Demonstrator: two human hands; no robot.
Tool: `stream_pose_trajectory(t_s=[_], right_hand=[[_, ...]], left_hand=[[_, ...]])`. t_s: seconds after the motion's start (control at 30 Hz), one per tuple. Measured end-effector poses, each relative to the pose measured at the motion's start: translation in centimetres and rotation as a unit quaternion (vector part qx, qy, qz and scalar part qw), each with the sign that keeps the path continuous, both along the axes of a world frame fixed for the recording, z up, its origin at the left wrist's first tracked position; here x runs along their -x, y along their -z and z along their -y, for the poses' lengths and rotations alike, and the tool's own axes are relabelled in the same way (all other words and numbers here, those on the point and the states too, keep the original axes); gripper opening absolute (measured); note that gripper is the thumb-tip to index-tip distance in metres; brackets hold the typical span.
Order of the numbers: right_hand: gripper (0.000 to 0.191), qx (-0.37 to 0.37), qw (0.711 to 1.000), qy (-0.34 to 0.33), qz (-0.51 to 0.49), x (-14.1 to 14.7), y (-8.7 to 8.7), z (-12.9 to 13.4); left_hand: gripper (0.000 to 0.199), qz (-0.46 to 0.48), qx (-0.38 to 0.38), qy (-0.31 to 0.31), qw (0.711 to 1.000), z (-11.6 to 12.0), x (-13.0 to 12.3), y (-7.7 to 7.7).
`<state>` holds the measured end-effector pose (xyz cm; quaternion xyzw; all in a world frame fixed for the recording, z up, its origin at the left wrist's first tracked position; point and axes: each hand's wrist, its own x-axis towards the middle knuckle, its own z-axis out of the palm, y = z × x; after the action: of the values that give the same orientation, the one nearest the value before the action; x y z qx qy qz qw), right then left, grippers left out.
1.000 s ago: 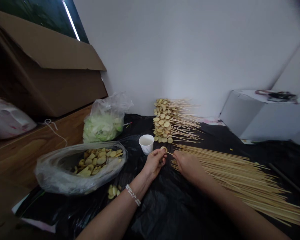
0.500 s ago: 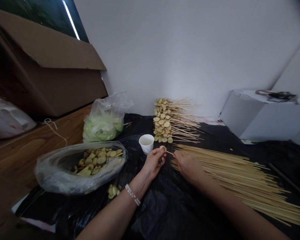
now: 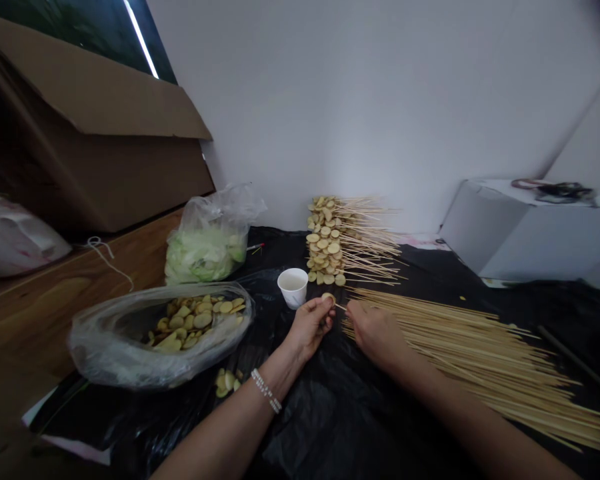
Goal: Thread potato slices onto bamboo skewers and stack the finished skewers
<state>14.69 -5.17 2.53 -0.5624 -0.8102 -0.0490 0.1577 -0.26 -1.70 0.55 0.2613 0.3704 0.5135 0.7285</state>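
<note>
At far left, a cardboard box (image 3: pixel 95 140) sits on a wooden bench (image 3: pixel 45 320). At the edge of a black plastic sheet (image 3: pixel 330 427), a clear bag (image 3: pixel 100 353) holds potato slices (image 3: pixel 195 321), with loose slices (image 3: pixel 225 383) just beside it and a bag of pale greens (image 3: pixel 205 257) behind. A paper cup (image 3: pixel 293 288) stands just beyond the left hand (image 3: pixel 310 327), which pinches a single slice (image 3: pixel 328 297) narrowly between thumb and fingers. The right hand (image 3: pixel 375 333) closes its fingers (image 3: pixel 353 315) narrowly on a skewer (image 3: pixel 340 307), its tip at the slice. Beyond them lie loaded skewers (image 3: pixel 327 243). Bare skewers (image 3: pixel 470 353) spread rightward, and a white box (image 3: pixel 530 233) stands beyond.
</note>
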Motion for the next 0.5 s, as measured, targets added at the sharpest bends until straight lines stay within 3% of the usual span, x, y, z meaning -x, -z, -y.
stream_pose_trajectory(t_s=[0.23, 0.5], right_hand=[[0.023, 0.085, 0.994, 0.001, -0.064, -0.17, -0.18, -0.61], [0.023, -0.031, 0.999, -0.023, -0.034, -0.02, 0.12, -0.03]], left_hand=[[0.035, -0.017, 0.0, 0.009, 1.0, 0.22, -0.07, -0.03], [0.035, -0.015, -0.001, 0.017, 1.0, 0.34, -0.23, -0.15]])
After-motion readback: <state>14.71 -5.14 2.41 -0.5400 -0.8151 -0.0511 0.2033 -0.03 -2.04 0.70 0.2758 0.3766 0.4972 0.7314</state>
